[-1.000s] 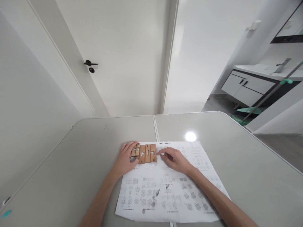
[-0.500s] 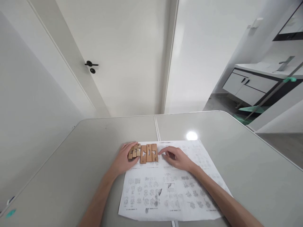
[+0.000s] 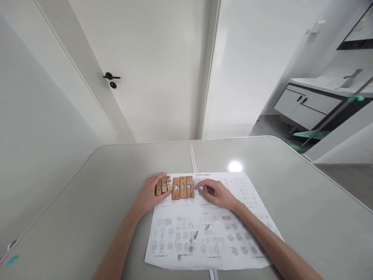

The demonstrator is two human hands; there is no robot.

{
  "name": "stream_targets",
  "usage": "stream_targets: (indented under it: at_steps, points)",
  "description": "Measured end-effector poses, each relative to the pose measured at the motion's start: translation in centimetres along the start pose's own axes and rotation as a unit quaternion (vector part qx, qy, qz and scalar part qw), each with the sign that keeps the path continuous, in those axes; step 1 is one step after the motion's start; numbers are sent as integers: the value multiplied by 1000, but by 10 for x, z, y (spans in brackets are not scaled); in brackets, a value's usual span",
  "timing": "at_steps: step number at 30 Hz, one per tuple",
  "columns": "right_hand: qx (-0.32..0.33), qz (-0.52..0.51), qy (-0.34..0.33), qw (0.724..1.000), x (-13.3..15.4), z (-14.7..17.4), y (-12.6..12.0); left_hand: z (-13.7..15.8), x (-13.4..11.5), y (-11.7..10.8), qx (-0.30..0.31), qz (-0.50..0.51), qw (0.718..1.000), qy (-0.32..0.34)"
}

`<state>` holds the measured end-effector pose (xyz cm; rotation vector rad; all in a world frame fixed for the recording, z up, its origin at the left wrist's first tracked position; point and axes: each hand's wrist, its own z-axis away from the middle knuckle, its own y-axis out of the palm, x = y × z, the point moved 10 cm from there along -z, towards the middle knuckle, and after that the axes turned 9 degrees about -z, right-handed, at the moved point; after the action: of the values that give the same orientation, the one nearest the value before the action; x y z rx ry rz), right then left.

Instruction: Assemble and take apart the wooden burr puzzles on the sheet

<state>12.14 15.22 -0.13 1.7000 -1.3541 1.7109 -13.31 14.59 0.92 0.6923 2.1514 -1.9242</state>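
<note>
My left hand [image 3: 148, 195] curves round a cluster of small, light notched wooden puzzle blocks [image 3: 164, 186], fingers at the far side and thumb along the near side. The blocks stand together at the paper's far left part; my palm hides some of their left side. Just right of them, several flat brown wooden puzzle pieces [image 3: 183, 188] lie side by side, with cut-outs and handwritten numbers. My right hand [image 3: 217, 193] rests on the paper, index fingertip close to the right edge of those pieces. Its fingers are loosely bent and apart, holding nothing.
A large printed sheet [image 3: 186, 212] with rows of small diagrams lies under the pieces on the grey table [image 3: 87, 206]. A seam [image 3: 192, 157] crosses the tabletop. Beyond are a white door [image 3: 154, 70] with a black handle [image 3: 112, 76] and a sink cabinet [image 3: 307, 103].
The light notched blocks have shifted slightly left with my left hand, widening the gap to the brown pieces. My right hand is nearly unmoved.
</note>
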Motion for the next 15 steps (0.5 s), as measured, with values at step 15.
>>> stream_targets:
  at_steps: [15]
  points:
    - [-21, -10, 26, 999, -6, 0, -4, -2, 16, -9, -51, 5, 997, -58]
